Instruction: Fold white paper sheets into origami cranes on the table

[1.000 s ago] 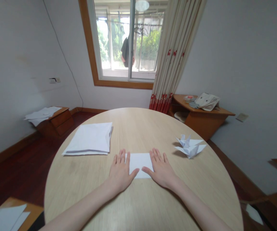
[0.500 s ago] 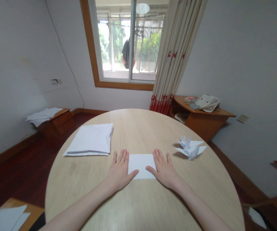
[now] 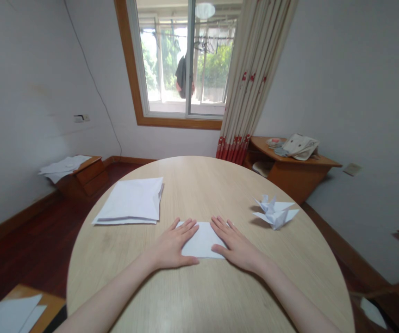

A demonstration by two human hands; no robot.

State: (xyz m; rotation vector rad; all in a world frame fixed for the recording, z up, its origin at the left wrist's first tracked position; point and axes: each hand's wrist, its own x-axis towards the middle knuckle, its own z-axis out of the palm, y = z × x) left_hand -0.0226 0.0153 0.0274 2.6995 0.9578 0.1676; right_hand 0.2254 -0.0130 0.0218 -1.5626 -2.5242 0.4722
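Note:
A small folded sheet of white paper (image 3: 202,243) lies flat near the middle of the round wooden table (image 3: 199,189). My left hand (image 3: 177,245) rests on its left part, fingers stretched over the far left corner and thumb along the near edge. On the right part lies my right hand (image 3: 232,245), palm down, with its fingers extended and the thumb pointing inward across the sheet. Both hands are open and flat, and they cover the paper's left and right edges.
White folded paper cranes (image 3: 276,215) stand on the table at the right. A stack of white paper (image 3: 130,201) lies at the left. Beyond the table are a low cabinet (image 3: 88,175) and a corner desk (image 3: 289,175) with a cloth bag (image 3: 298,147).
My left hand has turned and slid inward over the paper, its thumb now at the near edge. My right hand's fingers have shifted slightly left onto the sheet.

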